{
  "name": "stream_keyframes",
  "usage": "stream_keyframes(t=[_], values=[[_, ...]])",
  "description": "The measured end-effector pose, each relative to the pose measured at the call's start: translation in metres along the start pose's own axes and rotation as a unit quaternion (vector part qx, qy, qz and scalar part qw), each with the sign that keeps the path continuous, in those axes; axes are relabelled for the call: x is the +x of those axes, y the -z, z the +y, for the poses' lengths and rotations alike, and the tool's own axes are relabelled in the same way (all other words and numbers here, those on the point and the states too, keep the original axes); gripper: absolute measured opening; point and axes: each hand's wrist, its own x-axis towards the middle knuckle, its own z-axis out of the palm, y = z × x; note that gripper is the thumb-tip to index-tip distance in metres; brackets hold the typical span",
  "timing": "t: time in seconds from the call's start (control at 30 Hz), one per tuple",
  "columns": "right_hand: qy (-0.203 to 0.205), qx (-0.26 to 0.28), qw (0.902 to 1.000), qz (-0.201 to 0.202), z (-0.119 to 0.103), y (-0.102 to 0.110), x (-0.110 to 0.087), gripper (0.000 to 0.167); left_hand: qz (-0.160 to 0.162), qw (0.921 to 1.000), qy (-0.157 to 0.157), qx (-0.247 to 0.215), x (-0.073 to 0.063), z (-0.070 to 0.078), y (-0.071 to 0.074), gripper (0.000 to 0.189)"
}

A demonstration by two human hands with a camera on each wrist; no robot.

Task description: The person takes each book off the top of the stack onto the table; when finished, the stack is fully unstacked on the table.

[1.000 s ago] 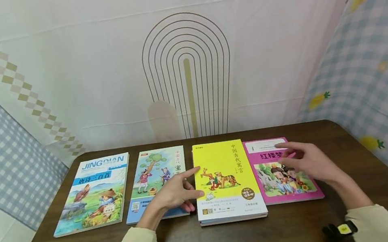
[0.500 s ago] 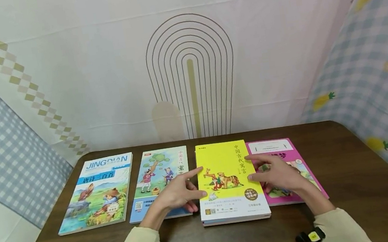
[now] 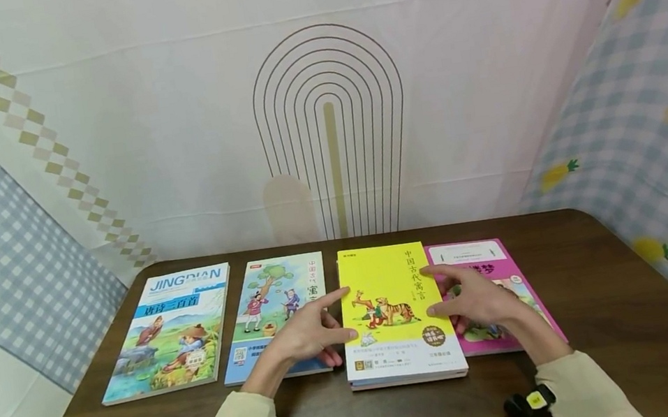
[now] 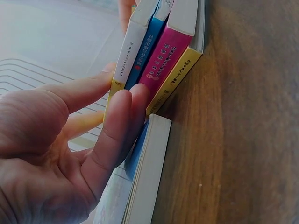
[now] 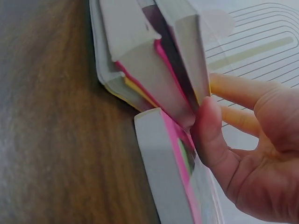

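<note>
A stack of books lies at the middle of the table, topped by a yellow book (image 3: 377,273) with a tiger picture. In the left wrist view its spines show blue (image 4: 144,58), pink (image 4: 163,58) and, lowest, yellow (image 4: 180,72). My left hand (image 3: 306,332) holds the stack's left side, thumb and index on the cover's edge, other fingers against the spines. On the right side my right hand (image 3: 478,295) grips likewise, fingertips at the top book's edge. A dark gap shows beneath that top book in the right wrist view. The right hand's lower fingers are partly hidden.
Left of the stack lie a blue-and-white book (image 3: 167,336) and a green-and-blue book (image 3: 264,302), the second partly under my left hand. A pink book (image 3: 530,302) lies to the right, beneath my right hand. A patterned cloth (image 3: 206,148) hangs behind the brown table (image 3: 598,286).
My right hand has come left from above the pink book to the stack's right edge. The left hand stays at the stack's left edge. The view has shifted slightly.
</note>
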Motion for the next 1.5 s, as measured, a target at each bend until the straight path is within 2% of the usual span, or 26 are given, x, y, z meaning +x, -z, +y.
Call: stream_keyframes(t=[0.2,0.43,0.7,0.93,1.13,1.23,1.37,1.5], values=[[-0.012,0.004,0.9999,-0.004,-0.002,0.003,0.002,0.085,0.005,1.0000,0.001,0.000,-0.001,0.000,0.000,0.086],[-0.006,0.026,0.9995,-0.017,0.004,0.015,-0.001,0.087,-0.001,0.9999,-0.005,-0.012,-0.002,-0.001,-0.001,0.088],[0.020,0.033,0.9991,-0.019,0.022,0.030,-0.007,0.074,-0.004,1.0000,-0.006,0.001,0.000,0.001,-0.002,0.081],[-0.010,0.058,0.9980,-0.024,0.025,0.033,-0.004,0.067,-0.008,0.9998,-0.012,0.011,-0.001,0.000,-0.002,0.082],[0.021,0.047,0.9983,-0.026,0.024,0.029,-0.001,0.063,-0.005,0.9996,-0.016,0.023,-0.003,0.000,0.000,0.085],[0.022,0.084,0.9957,-0.031,0.027,0.029,0.000,0.064,-0.006,0.9996,-0.014,0.024,-0.003,0.000,0.000,0.084],[0.008,0.153,0.9872,-0.046,0.033,0.034,-0.003,0.065,-0.007,0.9996,-0.008,0.025,-0.002,0.001,-0.001,0.084],[0.009,0.185,0.9808,-0.059,0.042,0.044,-0.007,0.068,-0.008,0.9996,-0.008,0.026,-0.001,0.001,-0.002,0.085]])
